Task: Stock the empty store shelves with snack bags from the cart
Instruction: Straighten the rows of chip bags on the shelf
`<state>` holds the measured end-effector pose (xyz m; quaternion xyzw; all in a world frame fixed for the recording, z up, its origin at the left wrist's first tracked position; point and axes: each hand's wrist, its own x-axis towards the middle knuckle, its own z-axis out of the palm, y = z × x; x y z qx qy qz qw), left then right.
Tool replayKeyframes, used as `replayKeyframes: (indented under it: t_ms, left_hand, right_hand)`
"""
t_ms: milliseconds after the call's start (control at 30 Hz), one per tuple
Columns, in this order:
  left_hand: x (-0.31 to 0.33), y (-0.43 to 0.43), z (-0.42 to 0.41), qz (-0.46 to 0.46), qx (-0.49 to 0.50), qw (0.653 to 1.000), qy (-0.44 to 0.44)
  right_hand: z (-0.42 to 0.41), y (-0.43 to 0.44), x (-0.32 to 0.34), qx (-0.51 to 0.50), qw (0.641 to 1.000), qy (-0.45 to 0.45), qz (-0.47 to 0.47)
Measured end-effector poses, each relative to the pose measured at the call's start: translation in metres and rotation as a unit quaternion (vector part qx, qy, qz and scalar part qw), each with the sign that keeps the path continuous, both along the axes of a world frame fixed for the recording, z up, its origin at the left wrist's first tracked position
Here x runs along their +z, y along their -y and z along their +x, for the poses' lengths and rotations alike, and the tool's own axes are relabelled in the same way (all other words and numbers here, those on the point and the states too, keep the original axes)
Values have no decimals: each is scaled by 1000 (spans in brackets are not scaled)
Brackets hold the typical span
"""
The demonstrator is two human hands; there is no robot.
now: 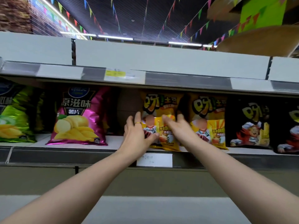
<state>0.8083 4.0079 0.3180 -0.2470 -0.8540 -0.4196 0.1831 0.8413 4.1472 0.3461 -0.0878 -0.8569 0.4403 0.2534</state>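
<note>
Yellow and glossy, the snack bag [159, 105] stood at centre frame on the middle shelf [113, 141], clasped at both sides. The left hand [139, 132] had its thumb on the front and fingers round the left edge, while the right hand [178, 125] gripped the right edge. Seating it well likely meant pushing it back upright, flush beside the matching bag [208, 110], label outward and chips uncrushed.
</note>
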Motion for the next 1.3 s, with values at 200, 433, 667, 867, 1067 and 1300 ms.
replayKeyframes:
  t_ms: [200, 433, 667, 867, 1067, 1300]
  left_hand:
    - [11, -2, -13, -46, 26, 998, 31]
    - [12, -4, -22, -79, 25, 997, -1]
    - [9, -3, -27, -96, 40, 994, -18]
    - [11, 3, -34, -99, 26, 995, 8]
    - [8, 14, -34, -119, 30, 992, -28]
    - [12, 34, -47, -127, 57, 990, 3]
  right_hand:
    - [-26, -3, -2, 42, 997, 30, -65]
    - [-54, -11, 3, 74, 935, -45, -344]
    - [-92, -16, 23, 77, 906, -46, -415]
    - [-115, -18, 20, 97, 912, -62, -394]
    - [-130, -12, 16, 155, 893, -55, -418]
    - [-138, 5, 14, 166, 913, -13, -373]
